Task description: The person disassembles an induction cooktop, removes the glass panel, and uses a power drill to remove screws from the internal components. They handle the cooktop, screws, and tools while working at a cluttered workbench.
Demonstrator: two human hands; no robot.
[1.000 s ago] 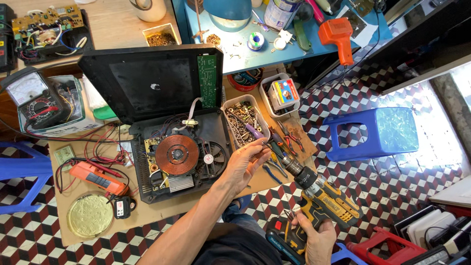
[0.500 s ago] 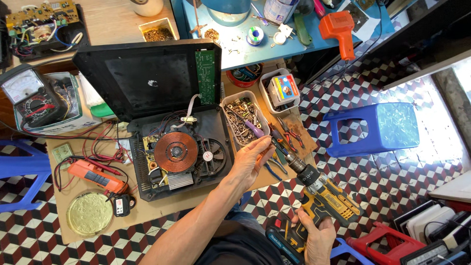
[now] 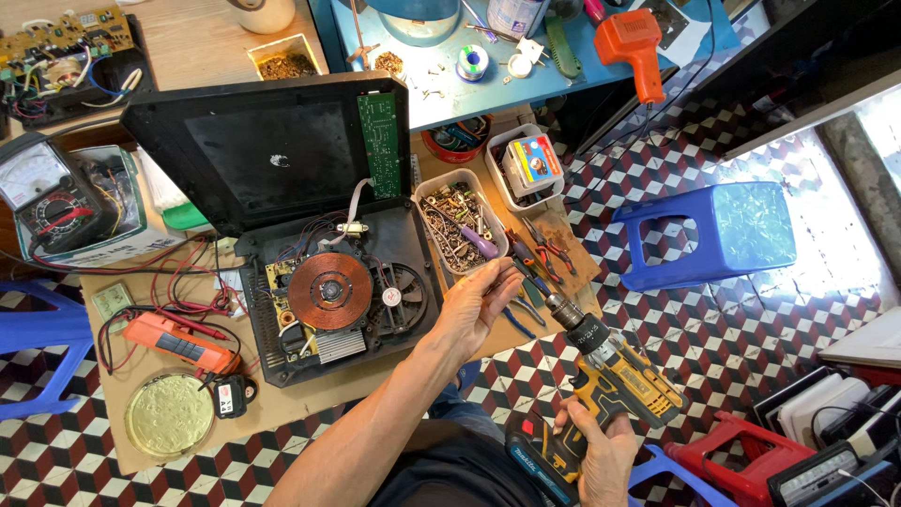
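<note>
Head cam, left hand (image 3: 474, 305) open by screw tub (image 3: 460, 222), right hand (image 3: 601, 453) gripping drill (image 3: 610, 371).

Blue plastic stool (image 3: 718, 230) on the checkered floor (image 3: 713, 329), right of the worktop (image 3: 122, 413). Analogue meter (image 3: 42, 192) at far left. Orange clamp meter (image 3: 178, 343) with red leads beside a round yellowish disc (image 3: 169, 413). Orange heat gun (image 3: 633, 47) on the blue table (image 3: 460, 94).
</note>
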